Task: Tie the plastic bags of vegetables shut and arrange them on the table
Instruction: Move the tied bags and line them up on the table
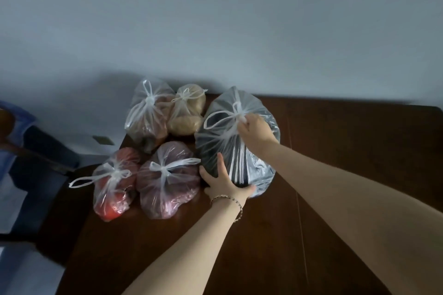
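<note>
Several tied clear plastic bags sit on the dark wooden table. The largest bag, holding dark vegetables, stands at the right of the group. My right hand pinches its knotted top. My left hand presses flat against the bag's lower left side. To the left lie a bag of purplish vegetables and a bag of red vegetables. Behind them stand a bag of potatoes and a bag of mixed brownish vegetables. All show tied handles.
A grey wall rises right behind the table. A dark chair stands at the table's left edge, with blue cloth further left. The table's right half and near side are bare wood.
</note>
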Demonstrator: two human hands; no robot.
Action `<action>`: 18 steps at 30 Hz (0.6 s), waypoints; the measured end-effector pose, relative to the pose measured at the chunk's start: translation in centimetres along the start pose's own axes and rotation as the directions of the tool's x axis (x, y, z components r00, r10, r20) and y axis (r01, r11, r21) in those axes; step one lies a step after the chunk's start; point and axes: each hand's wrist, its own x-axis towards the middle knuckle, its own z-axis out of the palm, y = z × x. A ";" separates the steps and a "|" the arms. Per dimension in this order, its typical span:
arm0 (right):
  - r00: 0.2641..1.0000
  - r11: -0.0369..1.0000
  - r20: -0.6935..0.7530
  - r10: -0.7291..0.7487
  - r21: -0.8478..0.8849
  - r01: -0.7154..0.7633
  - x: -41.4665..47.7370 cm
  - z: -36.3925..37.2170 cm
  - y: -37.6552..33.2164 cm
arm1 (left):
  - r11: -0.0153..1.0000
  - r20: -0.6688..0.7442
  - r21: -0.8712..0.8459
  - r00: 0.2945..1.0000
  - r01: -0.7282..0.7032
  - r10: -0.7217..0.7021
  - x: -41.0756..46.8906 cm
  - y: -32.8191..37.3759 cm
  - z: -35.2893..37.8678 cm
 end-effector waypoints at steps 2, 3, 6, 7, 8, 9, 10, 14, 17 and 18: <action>0.988 0.993 -0.108 0.107 -0.036 -0.111 -0.5 1.3 1.2 | 0.999 0.014 0.040 1.000 0.018 -0.019 0.3 0.2 0.2; 0.955 0.968 -0.177 0.238 -0.043 -0.249 -1.2 1.8 2.1 | 0.998 0.015 0.060 1.000 0.012 -0.013 0.3 0.3 0.2; 0.609 0.613 -0.088 0.788 0.201 -0.764 -4.7 3.1 4.7 | 0.990 0.021 0.140 0.999 -0.030 0.027 0.5 0.2 0.0; 0.542 0.525 0.008 0.840 0.237 -0.817 -5.9 3.7 5.4 | 0.989 0.034 0.140 0.998 -0.049 0.045 0.5 0.1 -0.2; 0.555 0.522 0.088 0.827 0.246 -0.817 -6.9 4.4 6.0 | 0.990 0.049 0.123 0.997 -0.073 0.068 0.5 -0.1 -0.4; 0.610 0.563 0.137 0.780 0.272 -0.780 -7.6 4.9 6.4 | 0.990 0.056 0.096 0.994 -0.101 0.096 0.6 -0.2 -0.6; 0.669 0.603 0.156 0.726 0.322 -0.730 -7.8 5.3 6.5 | 0.990 0.058 0.070 0.991 -0.122 0.118 0.8 -0.2 -1.0; 0.777 0.691 0.219 0.590 0.360 -0.627 -8.4 4.6 6.0 | 0.961 0.079 0.114 0.967 -0.251 0.243 1.1 -1.2 -3.1; 0.845 0.869 0.287 0.452 0.072 -0.490 -10.3 2.6 5.5 | 0.911 0.141 0.208 0.932 -0.357 0.333 -0.7 -1.9 -5.0; 0.854 0.905 0.326 0.405 -0.011 -0.425 -11.5 1.7 5.1 | 0.899 0.186 0.245 0.928 -0.363 0.324 -2.2 -2.2 -5.4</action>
